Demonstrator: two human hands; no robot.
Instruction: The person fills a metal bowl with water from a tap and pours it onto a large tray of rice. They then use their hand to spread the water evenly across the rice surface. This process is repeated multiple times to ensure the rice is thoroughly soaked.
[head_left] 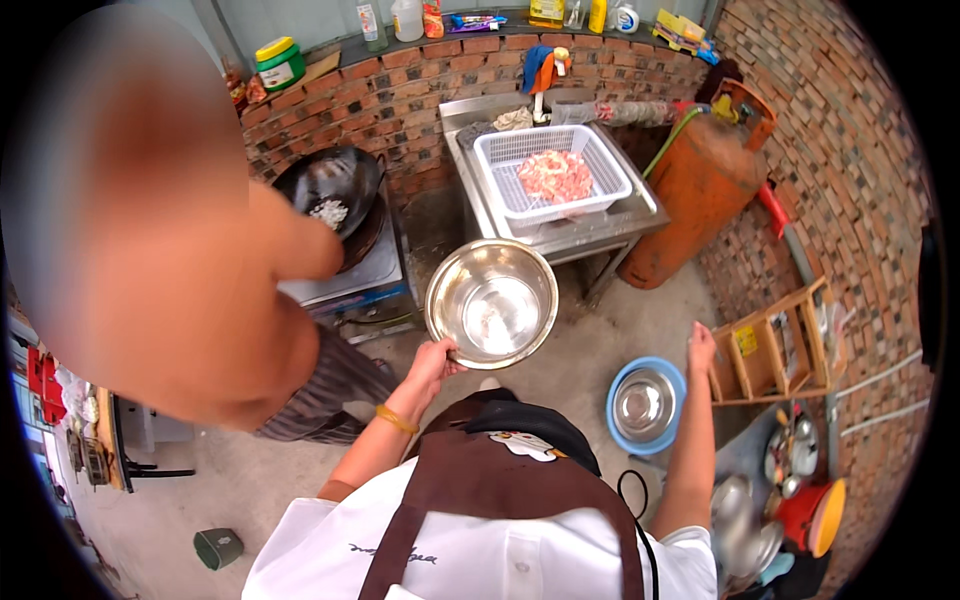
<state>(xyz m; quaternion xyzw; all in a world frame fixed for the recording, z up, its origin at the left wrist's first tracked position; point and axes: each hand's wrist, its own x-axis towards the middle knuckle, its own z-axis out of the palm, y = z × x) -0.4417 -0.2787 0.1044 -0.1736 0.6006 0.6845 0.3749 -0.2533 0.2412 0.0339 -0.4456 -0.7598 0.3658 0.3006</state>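
Two people share this brick-walled outdoor cooking yard. A second person (150, 230) stands close on the left, arm extended toward the wok (328, 190) on the stove (370, 275); the wok holds a small heap of pale chopped matter. An orange gas cylinder (700, 185) stands at right against the wall, just beside the steel sink (600, 225). On the sink rests a white basket (505, 185) with raw pink meat (555, 175) in it.

Left hand (432, 362) is clamped on the near rim of a steel bowl (492, 302), held in the air over the concrete floor, between stove and sink. The bowl looks nearly empty; a faint pale residue at its bottom cannot be identified. Right hand (701, 345) is apart from the left, fingers resting on the edge of a wooden rack (775, 350); whether it grips cannot be told. A smaller steel bowl in a blue basin (646, 405) sits on the floor below it.

Risks, as judged: the bowl is held by one rim only, so a slip or a bump from the neighbouring person could drop it. The floor basin lies near the feet, a tripping point. The cylinder stands near the cooking area.
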